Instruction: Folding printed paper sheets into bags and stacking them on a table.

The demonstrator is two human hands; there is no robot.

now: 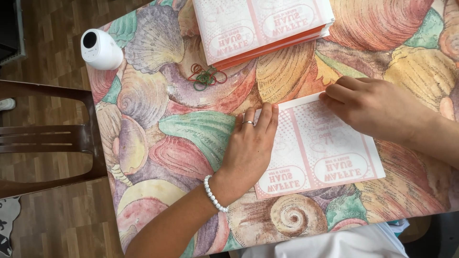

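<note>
While both hands' fingers press flat on the paper sheet (318,145) | rubber bands (205,76), sheet stack (258,26) beyond.

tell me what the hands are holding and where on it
Nothing is gripped: both press a pink-and-white printed sheet flat, left hand on its left edge, right hand at its top edge.

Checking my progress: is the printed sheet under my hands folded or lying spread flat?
Spread flat: the printed sheet lies open, left hand and right hand pressing it.

A table (158,129) under a seashell-print cloth bears a flat printed sheet (325,153), a stack of sheets (263,24), rubber bands (205,76) and a small white camera (99,48).
</note>
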